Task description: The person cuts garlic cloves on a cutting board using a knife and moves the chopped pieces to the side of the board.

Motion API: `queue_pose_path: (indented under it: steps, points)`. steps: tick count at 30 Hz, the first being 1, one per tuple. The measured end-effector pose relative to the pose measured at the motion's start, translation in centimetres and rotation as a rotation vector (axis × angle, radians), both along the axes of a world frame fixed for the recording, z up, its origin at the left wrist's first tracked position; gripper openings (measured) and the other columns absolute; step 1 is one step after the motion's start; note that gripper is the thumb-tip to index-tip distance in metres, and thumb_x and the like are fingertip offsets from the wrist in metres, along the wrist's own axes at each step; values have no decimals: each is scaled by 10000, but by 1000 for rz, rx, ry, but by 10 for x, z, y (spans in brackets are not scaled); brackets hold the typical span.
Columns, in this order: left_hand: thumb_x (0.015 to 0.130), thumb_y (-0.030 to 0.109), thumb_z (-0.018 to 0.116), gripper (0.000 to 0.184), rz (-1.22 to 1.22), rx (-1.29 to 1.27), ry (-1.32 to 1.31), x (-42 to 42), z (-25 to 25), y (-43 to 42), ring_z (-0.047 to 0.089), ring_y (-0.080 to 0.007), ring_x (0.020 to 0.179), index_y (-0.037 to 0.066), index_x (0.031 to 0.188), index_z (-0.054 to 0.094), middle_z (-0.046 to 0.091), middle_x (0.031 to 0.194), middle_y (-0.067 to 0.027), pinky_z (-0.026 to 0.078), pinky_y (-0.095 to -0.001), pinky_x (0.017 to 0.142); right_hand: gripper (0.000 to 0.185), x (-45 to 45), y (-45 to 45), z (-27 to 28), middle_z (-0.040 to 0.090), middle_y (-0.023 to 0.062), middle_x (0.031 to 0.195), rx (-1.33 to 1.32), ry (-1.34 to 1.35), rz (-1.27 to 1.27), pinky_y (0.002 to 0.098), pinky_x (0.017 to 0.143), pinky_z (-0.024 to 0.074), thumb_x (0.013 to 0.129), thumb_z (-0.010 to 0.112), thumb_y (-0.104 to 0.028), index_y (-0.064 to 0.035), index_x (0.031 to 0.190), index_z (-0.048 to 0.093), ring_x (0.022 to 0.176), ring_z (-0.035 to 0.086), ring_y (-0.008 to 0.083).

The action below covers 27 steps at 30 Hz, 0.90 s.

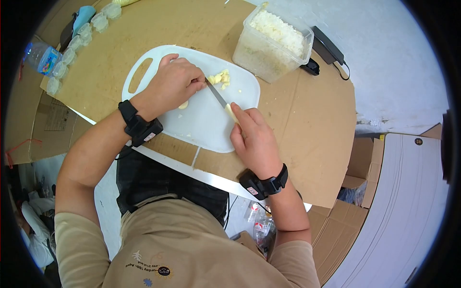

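Observation:
My right hand [257,139] is closed around the pale handle of a small knife [218,96], whose blade points up and left across the white cutting board [192,132]. My left hand [175,81] rests over the board with its fingers bent and pressed together, close to the blade's tip. What those fingers pinch, if anything, is hidden. Beside the tip lies a small heap of chopped pale-yellow pieces [221,78], which look like garlic. A whole pale clove-like piece [183,104] shows below my left hand. Small bits are scattered on the board.
Behind the board stands a clear plastic container [266,60] of chopped white pieces [278,31]. A black power adapter [329,45] lies beside it. Several small clear cups [69,56] and a water bottle [45,58] line the left edge. Cardboard [312,120] covers the table.

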<state>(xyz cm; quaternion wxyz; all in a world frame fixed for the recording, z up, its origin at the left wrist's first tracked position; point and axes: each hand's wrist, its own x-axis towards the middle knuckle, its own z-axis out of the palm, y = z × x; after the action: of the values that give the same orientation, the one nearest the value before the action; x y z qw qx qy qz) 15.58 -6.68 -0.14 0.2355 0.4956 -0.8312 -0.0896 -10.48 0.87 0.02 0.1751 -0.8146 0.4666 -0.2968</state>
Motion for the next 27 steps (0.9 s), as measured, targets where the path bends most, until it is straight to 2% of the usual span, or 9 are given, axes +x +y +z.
queue_pose_path:
  steps: [7, 12, 18, 25, 27]
  points:
    - [948, 180, 771, 87, 5, -2, -7, 0, 0, 0, 667, -239, 955, 99, 924, 748, 697, 871, -34, 359, -514, 1174, 434, 1, 0, 0, 644, 148, 1009, 22, 50, -7, 432, 703, 592, 921, 657, -39, -31, 1353, 695, 803, 697, 344]
    - [943, 158, 762, 60, -3, 69, 1, 1, 2, -1, 663, -243, 935, 103, 927, 743, 698, 869, -30, 377, -462, 1122, 421, -1, -2, -2, 645, 158, 996, 18, 14, -16, 441, 720, 592, 929, 649, -54, -33, 1346, 698, 813, 696, 356]
    - [940, 146, 756, 53, -24, 15, 50, 4, 0, 2, 652, -240, 941, 115, 975, 731, 698, 900, -21, 380, -423, 1067, 420, -3, -3, -2, 650, 166, 1017, 48, -30, -19, 455, 751, 590, 932, 644, -58, -30, 1348, 694, 832, 694, 370]
    - [938, 150, 763, 65, -37, 71, -13, 5, -3, -2, 635, -244, 941, 132, 991, 731, 670, 922, -29, 398, -429, 988, 419, -4, -3, -5, 654, 167, 1050, 47, -77, -10, 453, 752, 591, 932, 643, -58, -29, 1347, 693, 843, 701, 366]
    - [935, 160, 771, 58, -42, 1, 5, 4, -4, -1, 624, -251, 966, 143, 978, 737, 639, 958, -35, 400, -430, 961, 421, -5, -3, -6, 653, 167, 1052, 46, -76, -14, 452, 750, 591, 932, 641, -57, -30, 1349, 692, 840, 700, 365]
